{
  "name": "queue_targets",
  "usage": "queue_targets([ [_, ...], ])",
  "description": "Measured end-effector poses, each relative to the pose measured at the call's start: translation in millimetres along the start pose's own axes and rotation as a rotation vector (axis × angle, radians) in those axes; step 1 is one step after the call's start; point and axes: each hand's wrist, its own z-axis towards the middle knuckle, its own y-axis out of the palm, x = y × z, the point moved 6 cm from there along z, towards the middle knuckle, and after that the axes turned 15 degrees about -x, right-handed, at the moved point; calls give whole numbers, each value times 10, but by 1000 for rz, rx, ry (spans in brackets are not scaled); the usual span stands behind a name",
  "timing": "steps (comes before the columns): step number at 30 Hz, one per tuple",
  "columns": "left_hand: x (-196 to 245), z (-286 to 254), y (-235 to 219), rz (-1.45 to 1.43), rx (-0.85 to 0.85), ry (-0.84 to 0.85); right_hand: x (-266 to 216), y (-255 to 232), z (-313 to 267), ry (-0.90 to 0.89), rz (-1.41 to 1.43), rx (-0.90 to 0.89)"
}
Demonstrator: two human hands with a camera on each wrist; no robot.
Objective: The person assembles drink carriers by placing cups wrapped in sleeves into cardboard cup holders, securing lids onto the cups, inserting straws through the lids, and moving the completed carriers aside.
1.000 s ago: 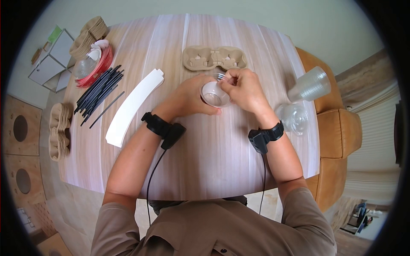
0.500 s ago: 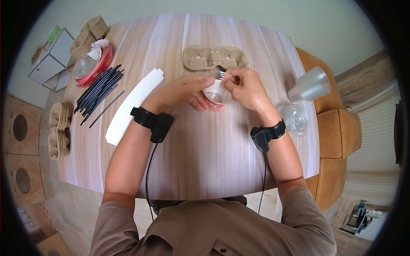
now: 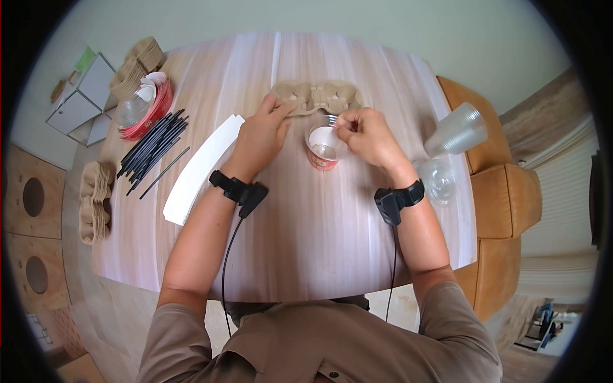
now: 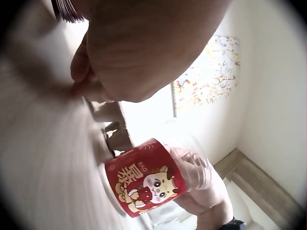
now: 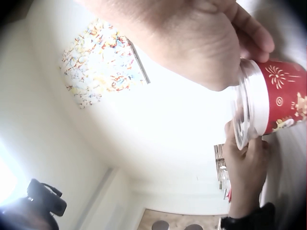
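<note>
At the right grip [image 3: 371, 138], a red-sleeved cup [image 3: 322, 161] is rim-pinched, presumably for steadiness; the left grip's [image 3: 260, 142] closure by the pulp carrier [image 3: 338, 91] is unclear.

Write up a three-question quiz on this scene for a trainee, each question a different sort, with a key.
1. Which does the right hand hold?
A) a straw
B) the cup
C) a paper strip

2. True or false: the carrier lies farther from the person than the cup does.

3. Fill in: the main colour of the cup's printed wrap is ___.

Key: 1. B; 2. True; 3. red
</note>
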Motion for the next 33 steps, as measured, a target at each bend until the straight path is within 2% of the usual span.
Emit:
queue_targets([
  [1,-13,0,5,29,-31,-42,20,15,8,-18,19,-15],
  [5,-24,-13,-155,52,-32,-11,11,35,1,-57,42,-76],
  [7,-49,-21,-244,-22,-163,-3,-57,48,-33,-79,22,-103],
  [11,-74,-23,-364,-47,-275,0,-228,100,-89,-144,-59,-167],
  [13,-53,-62,-367,-50,-389,-83,-265,111,-107,-139,-60,-183],
  [15,-35,-84,-387,-38,-434,-93,-257,119,-115,-133,-59,-202],
  [17,12,-105,-405,-27,-479,-104,-314,105,-150,-253,-99,-216],
  [18,60,-110,-434,-24,-468,-106,-326,53,-175,-252,-98,-216],
  [20,149,-115,-460,-22,-459,-108,-383,-90,-225,-142,-6,-239],
  [23,207,-92,-415,20,-428,-66,-235,-222,-196,-90,137,-214],
  [25,152,-54,-305,143,-358,11,-209,-249,-192,-95,138,-197],
  [29,184,-59,-326,162,-369,31,-193,-244,-180,-80,143,-210],
  [31,184,-86,-358,174,-547,-109,-223,-242,-197,-74,143,-228],
  [32,209,-95,-393,172,-552,-110,-241,-243,-200,-89,191,-232],
  [33,203,-123,-386,158,-626,-144,-260,-243,-203,-104,238,-237],
])
